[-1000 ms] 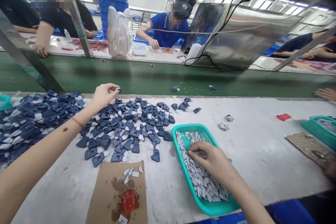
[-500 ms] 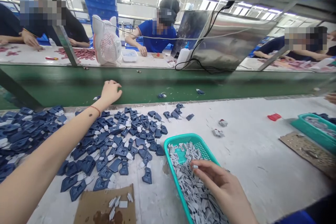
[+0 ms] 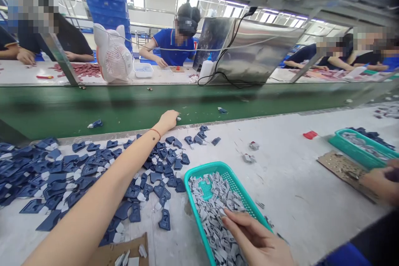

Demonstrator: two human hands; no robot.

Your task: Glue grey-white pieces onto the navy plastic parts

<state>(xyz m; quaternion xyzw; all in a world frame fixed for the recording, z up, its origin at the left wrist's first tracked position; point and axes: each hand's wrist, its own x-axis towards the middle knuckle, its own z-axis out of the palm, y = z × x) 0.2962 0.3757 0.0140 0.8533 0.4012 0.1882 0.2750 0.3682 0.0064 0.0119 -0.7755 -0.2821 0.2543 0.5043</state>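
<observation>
My left hand is stretched out over the green belt. Its fingers are closed at a small part with a white end; most of that part is hidden by the hand. Above a teal basket, my right hand pinches a small light-grey plastic piece between thumb and finger. Many similar grey pieces fill the basket. Dark blue flat parts with white ends lie heaped under and around my left forearm.
Cardboard with pale pieces lies at the front. On the right are another teal basket, a cardboard sheet and a co-worker's hand. Blue parts rest on the belt. Across it, people work beside a white fan.
My left hand has moved right along the belt and closed at a part lying there. My right hand stays over the basket, slightly lower. The view has shifted to the right.
</observation>
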